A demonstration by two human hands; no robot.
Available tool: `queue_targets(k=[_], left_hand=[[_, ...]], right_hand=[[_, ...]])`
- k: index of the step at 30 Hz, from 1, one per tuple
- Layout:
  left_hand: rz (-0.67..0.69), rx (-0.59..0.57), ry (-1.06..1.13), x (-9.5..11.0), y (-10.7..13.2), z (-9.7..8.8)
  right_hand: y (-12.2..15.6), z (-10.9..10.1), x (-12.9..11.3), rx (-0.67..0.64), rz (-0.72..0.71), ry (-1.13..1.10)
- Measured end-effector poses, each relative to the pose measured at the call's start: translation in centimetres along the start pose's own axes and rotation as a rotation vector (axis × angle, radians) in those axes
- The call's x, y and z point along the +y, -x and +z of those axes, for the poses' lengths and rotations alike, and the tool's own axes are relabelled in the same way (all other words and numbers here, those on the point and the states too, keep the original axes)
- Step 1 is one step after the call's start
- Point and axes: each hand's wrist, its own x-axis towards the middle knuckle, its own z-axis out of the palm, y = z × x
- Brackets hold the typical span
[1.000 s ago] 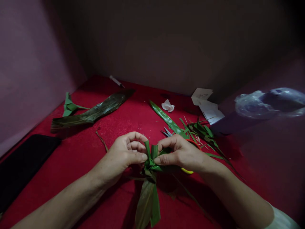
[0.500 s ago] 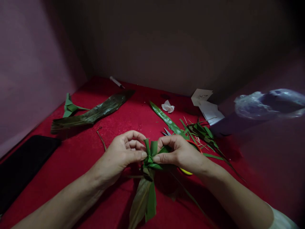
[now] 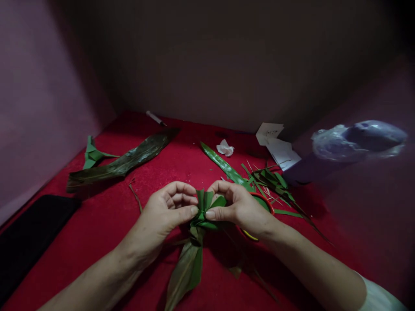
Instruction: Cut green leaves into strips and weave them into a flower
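Between my hands is a folded green leaf bundle (image 3: 201, 216), with short folded loops standing up at its top. Long leaf ends hang below it, one of them a brownish dry leaf (image 3: 183, 270). My left hand (image 3: 173, 205) pinches the bundle's left side between thumb and fingers. On the right side, my right hand (image 3: 228, 207) grips it with the thumb pressed at the knot and the fingers curled behind. Scissors with a red and yellow handle (image 3: 268, 202) lie partly hidden behind my right hand.
On the red cloth (image 3: 113, 220) lie a long dark leaf (image 3: 129, 160), a folded leaf piece (image 3: 92, 153), a syringe-like tube (image 3: 154, 117), crumpled tissue (image 3: 225, 148), white papers (image 3: 282, 151), a green leaf (image 3: 223, 166) and leaf scraps (image 3: 272, 179). A black object (image 3: 35, 233) is left; a plastic-wrapped purple container (image 3: 333, 160) stands right.
The leaf bundle has turned and shifted slightly left with both hands, and its top loops look more spread. The view has moved a little.
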Motion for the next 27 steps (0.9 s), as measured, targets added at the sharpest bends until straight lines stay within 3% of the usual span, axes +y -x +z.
queue_targets(k=[10, 18, 27], left_hand=[[-0.143, 0.011, 0.094, 0.13, 0.42, 0.32], [-0.074, -0.03, 0.014, 0.05, 0.3, 0.28], [-0.135, 0.072, 0.12, 0.25, 0.12, 0.19]], right_hand=[[0.21, 0.51, -0.03, 0.079, -0.133, 0.002], [0.17, 0.57, 0.05, 0.148, -0.16, 0.058], [0.38, 0.68, -0.38, 0.098, -0.108, 0.067]])
